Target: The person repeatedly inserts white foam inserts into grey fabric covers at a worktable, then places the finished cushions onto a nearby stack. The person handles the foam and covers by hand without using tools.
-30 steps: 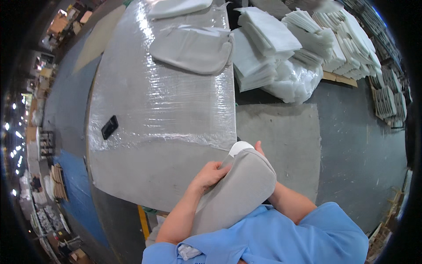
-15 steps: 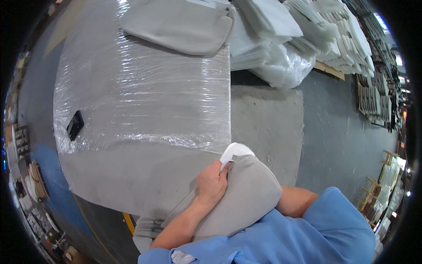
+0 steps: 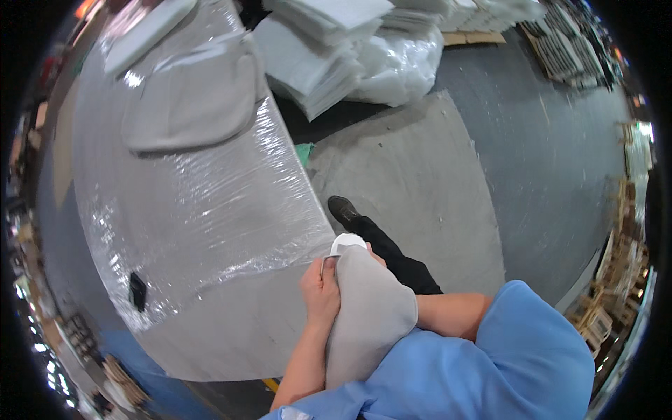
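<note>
A grey fabric cushion cover (image 3: 367, 308) lies against my front, its opening toward the table's corner. From that opening a rounded white pad (image 3: 348, 243) sticks out. My left hand (image 3: 322, 290) pinches the cover's edge on the left side, thumb on top. On the other side, my right hand (image 3: 376, 255) grips the far edge; only some of its fingers show past the fabric, and the rest is hidden behind the cover. Another grey cover (image 3: 192, 105), with white material at its far end, rests flat on the table out of reach of both hands.
Clear plastic film wraps most of the grey table (image 3: 224, 336). A black phone-like object (image 3: 137, 292) lies near its left edge, and a white pad (image 3: 150, 35) at its far end. Stacked white pads (image 3: 315, 63) stand beyond. My shoe (image 3: 343, 210) is on the floor mat (image 3: 413, 182).
The view has turned, so the table now slants and my leg and shoe show. The cover has swung more upright and looks narrower. My right hand's fingers have come into sight at its edge.
</note>
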A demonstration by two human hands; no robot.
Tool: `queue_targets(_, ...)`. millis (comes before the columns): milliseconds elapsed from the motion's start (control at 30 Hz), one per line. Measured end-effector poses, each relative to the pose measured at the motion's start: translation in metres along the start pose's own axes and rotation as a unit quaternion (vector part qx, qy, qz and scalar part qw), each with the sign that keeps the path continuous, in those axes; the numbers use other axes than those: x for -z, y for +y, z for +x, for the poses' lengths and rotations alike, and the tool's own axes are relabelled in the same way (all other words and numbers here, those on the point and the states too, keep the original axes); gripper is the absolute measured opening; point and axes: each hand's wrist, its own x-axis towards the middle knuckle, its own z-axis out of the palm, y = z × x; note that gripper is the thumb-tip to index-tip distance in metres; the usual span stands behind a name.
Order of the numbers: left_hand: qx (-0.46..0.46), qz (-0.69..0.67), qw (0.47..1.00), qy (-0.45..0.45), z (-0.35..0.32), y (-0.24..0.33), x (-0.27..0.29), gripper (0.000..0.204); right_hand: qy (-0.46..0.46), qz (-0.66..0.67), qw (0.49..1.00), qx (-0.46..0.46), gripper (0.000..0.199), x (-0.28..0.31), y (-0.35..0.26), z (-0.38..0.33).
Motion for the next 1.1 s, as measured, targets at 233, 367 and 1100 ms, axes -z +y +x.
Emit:
queue_targets(233, -0.005, 0.049, 0.999, -0.001, -0.008, 0.010, 0.002, 0.032, 0.134, -0.104, 0.966, 0.197, 0.040, -0.002, 0.032, 0.020)
queue_targets(367, 0.017, 0.001, 1.000, 0.003, -0.007, 0.008, -0.002, 0.033, 0.137, -0.095, 0.967, 0.194, 0.033, -0.007, 0.025, 0.022)
queue_targets(1100, 0.076, 0.130, 0.985, -0.085, 0.046, 0.011, -0.016, 0.037, 0.084, -0.204, 0.957, 0.191, 0.034, -0.003, 0.032, 0.011)
